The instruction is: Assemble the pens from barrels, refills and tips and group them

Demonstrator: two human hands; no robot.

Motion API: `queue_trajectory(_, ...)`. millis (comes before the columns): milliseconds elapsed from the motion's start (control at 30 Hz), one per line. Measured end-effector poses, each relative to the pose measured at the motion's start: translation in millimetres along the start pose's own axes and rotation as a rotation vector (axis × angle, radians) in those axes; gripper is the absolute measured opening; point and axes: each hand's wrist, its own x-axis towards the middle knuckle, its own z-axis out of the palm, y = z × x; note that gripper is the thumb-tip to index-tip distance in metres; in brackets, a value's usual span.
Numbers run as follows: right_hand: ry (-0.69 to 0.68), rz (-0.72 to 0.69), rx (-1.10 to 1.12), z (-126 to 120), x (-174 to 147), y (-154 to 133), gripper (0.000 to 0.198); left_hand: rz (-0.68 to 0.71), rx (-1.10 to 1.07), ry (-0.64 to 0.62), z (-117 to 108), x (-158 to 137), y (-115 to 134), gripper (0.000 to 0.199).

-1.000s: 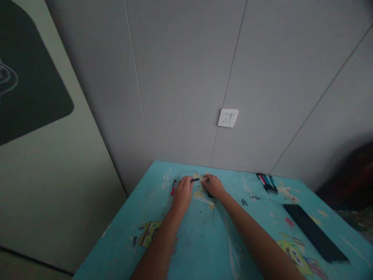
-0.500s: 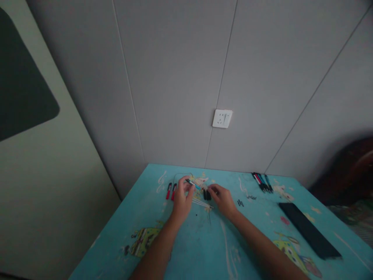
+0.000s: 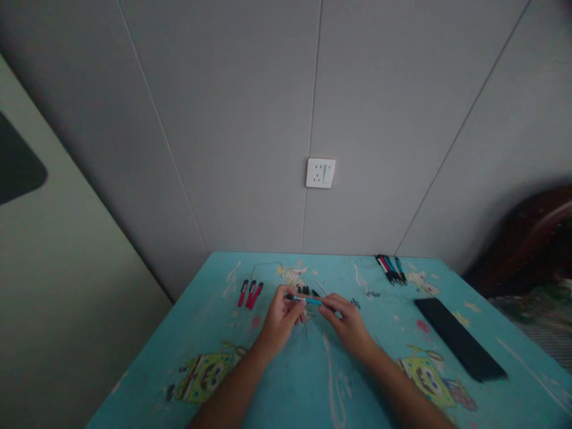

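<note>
Clearly, the left hand (image 3: 280,320) pinches the blue pen (image 3: 311,301) between its fingers, one end at the right hand (image 3: 350,322) — whether those fingers grip it, I can't tell. Probably light, stiff, slick — hold mid-barrel.

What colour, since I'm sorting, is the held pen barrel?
The pen barrel is blue, dark-ended; best in head view.

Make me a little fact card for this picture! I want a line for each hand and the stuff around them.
Left hand: holds a blue-and-black pen
Right hand: fingertips at the pen's blue end
Left side: three red-and-black pieces
Far right: a row of pens
Near right: long black strip
Wall: white socket
</note>
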Motion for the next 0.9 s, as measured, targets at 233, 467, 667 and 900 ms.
queue_trajectory(233,-0.06,0.005,-0.023,-6,-4,1,0.029,-0.01,0.093,0.035,-1,-1,-2,0.027)
queue_trajectory(467,-0.034,0.012,-0.049,-10,-3,-2,0.025,-0.057,0.122,-0.089,-4,-2,-7,0.023)
queue_trajectory(667,0.052,0.025,-0.059,-12,-6,-2,0.026,0.024,0.317,-0.058,-5,-3,-9,0.02)
queue_trajectory(900,0.054,-0.031,-0.08,-7,-6,-5,0.019,0.07,0.498,-0.27,-2,-7,-10,0.018)
